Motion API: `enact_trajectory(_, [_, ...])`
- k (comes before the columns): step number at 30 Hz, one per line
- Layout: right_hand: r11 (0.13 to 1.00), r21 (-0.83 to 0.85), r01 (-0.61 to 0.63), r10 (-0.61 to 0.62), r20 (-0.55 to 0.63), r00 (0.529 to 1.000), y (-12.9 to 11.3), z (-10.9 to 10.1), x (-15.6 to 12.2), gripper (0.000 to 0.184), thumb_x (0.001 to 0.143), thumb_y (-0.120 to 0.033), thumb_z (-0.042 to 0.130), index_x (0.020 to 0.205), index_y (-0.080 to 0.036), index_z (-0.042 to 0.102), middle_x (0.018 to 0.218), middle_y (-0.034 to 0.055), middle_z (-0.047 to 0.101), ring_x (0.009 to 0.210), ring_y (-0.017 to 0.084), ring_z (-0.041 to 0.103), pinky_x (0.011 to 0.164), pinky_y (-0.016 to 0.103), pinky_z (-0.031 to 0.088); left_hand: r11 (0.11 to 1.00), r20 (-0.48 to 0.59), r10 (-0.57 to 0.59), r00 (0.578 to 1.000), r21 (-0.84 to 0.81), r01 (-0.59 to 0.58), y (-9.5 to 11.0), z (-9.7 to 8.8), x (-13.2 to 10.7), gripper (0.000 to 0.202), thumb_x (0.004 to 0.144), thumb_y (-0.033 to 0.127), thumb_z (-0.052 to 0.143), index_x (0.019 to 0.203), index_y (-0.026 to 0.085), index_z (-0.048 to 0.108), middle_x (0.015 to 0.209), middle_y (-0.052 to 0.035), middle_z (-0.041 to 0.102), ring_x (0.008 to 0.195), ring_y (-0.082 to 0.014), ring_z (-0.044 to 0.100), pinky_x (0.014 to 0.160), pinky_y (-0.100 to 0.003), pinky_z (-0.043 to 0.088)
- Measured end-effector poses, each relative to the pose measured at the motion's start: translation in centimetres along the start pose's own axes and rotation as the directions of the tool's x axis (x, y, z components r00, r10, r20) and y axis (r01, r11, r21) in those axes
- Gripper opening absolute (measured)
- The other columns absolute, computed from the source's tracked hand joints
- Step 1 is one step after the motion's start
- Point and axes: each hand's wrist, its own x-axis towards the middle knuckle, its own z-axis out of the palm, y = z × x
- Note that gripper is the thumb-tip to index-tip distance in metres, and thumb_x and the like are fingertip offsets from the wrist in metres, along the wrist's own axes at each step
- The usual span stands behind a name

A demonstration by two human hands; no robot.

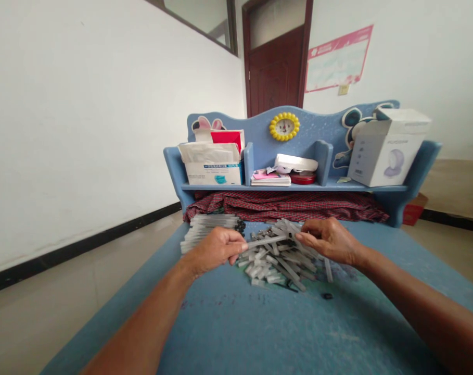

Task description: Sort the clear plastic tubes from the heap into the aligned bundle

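Between the left hand [225,245] and right hand [330,241] stretches a slim translucent plastic tube [265,241], pinched by the left; whether the right grips its black end [290,236], I cannot tell. Beneath them lie heaped translucent plastic pieces [277,264].

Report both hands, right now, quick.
Left hand: closed, holding one end of a translucent tube.
Right hand: fingers at the tube's dark end; whether they grip it cannot be told.
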Motion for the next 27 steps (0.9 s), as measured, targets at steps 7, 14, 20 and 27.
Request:
enact_trajectory(7, [0.955,-0.209,0.211,-0.19,0.119,0.975,-3.4,0.1,-0.7,0.04,0.088,-0.052,0.044,0.096,-0.018,0.064,0.071,0.0046,0.062,0.06,0.014,0.052,0.054,0.027,0.028,0.995,0.074,0.066,0.995,-0.08,-0.06,2.2,2.4,-0.8,0.028,0.076,0.045,0.057,0.072,0.019,0.066,0.049,0.0027,0.051,0.046,-0.0117,0.04,0.047,-0.024,0.029])
enact_trajectory(14, [0.872,-0.284,0.4,-0.345,0.225,0.911,-5.5,-0.2,-1.3,0.029,0.092,-0.037,0.042,0.075,-0.018,0.057,0.062,0.0012,0.056,0.053,0.011,0.044,0.053,0.028,0.022,0.991,0.123,0.104,0.987,-0.099,-0.092,3.1,2.4,-1.5,0.03,0.078,0.047,0.055,0.068,0.02,0.065,0.052,0.0017,0.053,0.048,-0.0132,0.042,0.049,-0.026,0.032])
enact_trajectory(20, [0.902,-0.236,0.361,-0.307,0.237,0.922,-6.3,-1.6,-1.3,0.032,0.092,-0.035,0.042,0.07,-0.017,0.055,0.053,-0.002,0.046,0.047,0.008,0.036,0.049,0.026,0.02,0.993,0.2,0.115,0.973,-0.036,-0.11,3.9,2.1,-1.7,0.04,0.083,0.049,0.046,0.057,0.019,0.053,0.049,0.0015,0.05,0.047,-0.0121,0.042,0.05,-0.024,0.034])
enact_trajectory(27, [0.992,-0.124,0.004,-0.007,-0.023,1.0,0.1,-6.1,-3.6,0.042,0.092,-0.043,0.035,0.063,-0.018,0.051,0.056,-0.001,0.049,0.05,0.01,0.043,0.05,0.023,0.029,0.994,-0.224,-0.019,0.974,0.103,0.043,0.4,-3.6,-3.5,0.041,0.08,0.052,0.047,0.057,0.017,0.049,0.045,0.0049,0.044,0.044,-0.0094,0.036,0.047,-0.02,0.03])
